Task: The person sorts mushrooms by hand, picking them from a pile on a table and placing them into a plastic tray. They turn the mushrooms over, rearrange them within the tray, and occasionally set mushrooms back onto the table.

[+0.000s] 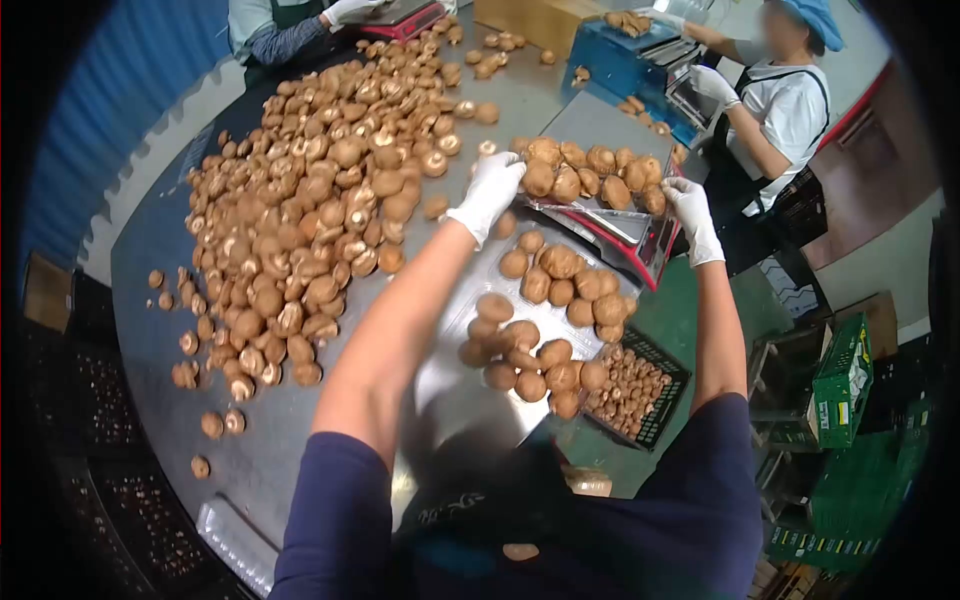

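Head view: mushroom tray (612,211) held over a scale (641,251), between one and two o'clock.
Left hand (490,197) at twelve and right hand (694,216) at two, both gloved, pinch its opposite ends; a mushroom heap (310,215) spreads at ten.

This is a packing room for produce — a big heap of loose, round-capped brown mushrooms (320,190) covers the left of a wide grey metal table (150,250), and a red-and-grey weighing scale (648,250) stands to the right. At far right, a worker (785,120) wears a blue hair cover (820,22) and white gloves (713,87); stacked green plastic crates (840,490) — printed with labels — fill the near right.
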Tool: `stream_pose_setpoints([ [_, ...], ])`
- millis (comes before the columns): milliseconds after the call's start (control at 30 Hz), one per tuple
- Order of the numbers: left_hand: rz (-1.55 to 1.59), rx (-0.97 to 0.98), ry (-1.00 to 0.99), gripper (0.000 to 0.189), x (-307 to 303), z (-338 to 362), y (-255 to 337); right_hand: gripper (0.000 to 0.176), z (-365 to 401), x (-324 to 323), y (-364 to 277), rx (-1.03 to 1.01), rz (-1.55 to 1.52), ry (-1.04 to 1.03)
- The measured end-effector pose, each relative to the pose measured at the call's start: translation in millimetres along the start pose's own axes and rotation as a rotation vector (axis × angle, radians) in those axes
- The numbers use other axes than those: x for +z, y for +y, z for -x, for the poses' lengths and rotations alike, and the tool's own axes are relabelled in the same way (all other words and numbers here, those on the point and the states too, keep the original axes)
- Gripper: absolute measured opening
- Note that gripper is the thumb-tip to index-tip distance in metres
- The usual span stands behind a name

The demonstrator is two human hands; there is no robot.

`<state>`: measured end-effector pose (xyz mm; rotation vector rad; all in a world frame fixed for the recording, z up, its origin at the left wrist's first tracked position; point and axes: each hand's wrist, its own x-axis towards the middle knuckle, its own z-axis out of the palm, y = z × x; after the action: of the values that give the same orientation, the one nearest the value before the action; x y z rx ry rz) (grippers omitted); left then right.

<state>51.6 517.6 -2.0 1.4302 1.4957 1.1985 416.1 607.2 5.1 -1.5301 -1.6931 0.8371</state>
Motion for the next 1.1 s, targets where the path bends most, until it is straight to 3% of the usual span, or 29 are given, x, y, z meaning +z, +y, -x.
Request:
stream_pose_setpoints([
  [67,0.25,0.023,-0.046,0.041,3.1,8.8,8.5,0.022,-9.6,-1.6,4.7,0.036,-0.007,0.01],
  [100,0.174,0.022,-0.024,0.041,-3.5,20.9,9.9,0.025,-7.9,-1.4,2.9,0.076,-0.021,0.011],
  [133,0.095,0.016,-0.002,0.041,-18.1,42.6,13.4,0.028,-1.3,-4.5,-2.9,-0.068,0.191,0.105],
  [167,0.064,0.148,0.03,0.04,-36.0,74.0,4.5,0.032,12.7,-9.0,-14.2,-0.209,0.4,0.192],
  [200,-0.172,0.22,0.085,0.039,-65.0,128.4,38.3,0.038,39.1,-6.8,-39.5,-0.235,0.385,0.256],
  [267,-0.33,0.022,0.261,0.035,-108.3,221.2,53.0,0.031,98.1,2.9,-69.7,-0.355,0.084,0.235],
  [300,-0.29,-0.127,0.467,0.032,-118.7,267.9,68.5,0.027,133.9,7.1,-84.5,-0.237,-0.096,0.078],
  [333,-0.613,-0.136,0.626,0.033,-144.4,313.7,44.8,0.027,174.0,18.0,-101.9,-0.272,-0.15,-0.001],
  [367,-0.856,-0.216,0.761,0.035,-162.2,362.4,39.6,0.025,209.6,25.0,-122.7,-0.506,0.046,-0.062],
  [400,-1.232,-0.304,0.804,0.036,-189.0,428.0,14.5,0.024,241.6,30.7,-140.6,-0.507,0.04,-0.287],
  [433,-0.959,-0.358,1.061,0.035,-232.4,514.3,-40.8,0.022,269.3,49.7,-135.4,-0.513,0.054,-0.314],
  [467,-1.097,-0.577,1.041,0.035,-236.8,577.0,-45.8,0.022,291.4,59.7,-162.4,-0.429,-0.027,-0.535],
  [500,-1.566,-0.695,0.941,0.032,-248.4,652.2,-79.3,0.021,316.8,98.1,-132.4,-0.507,-0.034,-0.588],
  [567,-1.452,-1.386,0.522,0.043,-234.8,705.9,-76.2,0.023,356.7,149.0,-131.1,-0.63,-0.079,-0.658],
  [600,-1.453,-1.39,0.525,0.043,-219.5,696.8,-62.7,0.022,376.5,176.0,-130.2,-0.718,-0.037,-0.689],
  [667,-1.421,-1.324,0.75,0.036,-190.2,660.4,-31.8,0.019,404.9,219.3,-137.0,-0.877,-0.008,-0.776],
  [733,-1.329,-1.265,0.827,0.034,-204.7,677.8,-42.7,0.018,420.8,245.6,-142.4,-0.956,-0.019,-0.831],
  [800,-1.226,-1.147,0.995,0.027,-211.1,687.9,-53.3,0.018,431.9,259.8,-140.7,-1.263,-0.096,-0.57],
  [900,-1.15,-1.12,1.125,0.025,-197.4,673.0,-33.3,0.015,431.1,263.5,-141.0,-1.38,-0.063,-0.62],
  [933,-1.152,-1.086,1.167,0.023,-186.3,662.5,-19.5,0.013,437.4,267.2,-136.2,-1.212,-0.043,-0.691],
  [1000,-1.295,-0.839,1.355,0.021,-166.6,637.1,-4.4,0.013,420.1,258.6,-134.0,-1.182,0.056,-0.788],
  [1033,-1.199,-0.702,1.332,0.021,-157.0,628.7,12.4,0.014,414.8,255.6,-131.7,-1.152,0.146,-0.879],
  [1067,-1.057,-0.323,1.366,0.024,-148.9,615.1,13.9,0.017,414.8,264.7,-116.5,-1.226,0.261,-0.614],
  [1100,-0.969,-0.025,1.274,0.021,-140.6,593.7,17.9,0.019,399.6,272.0,-99.3,-1.04,-0.14,-0.691],
])
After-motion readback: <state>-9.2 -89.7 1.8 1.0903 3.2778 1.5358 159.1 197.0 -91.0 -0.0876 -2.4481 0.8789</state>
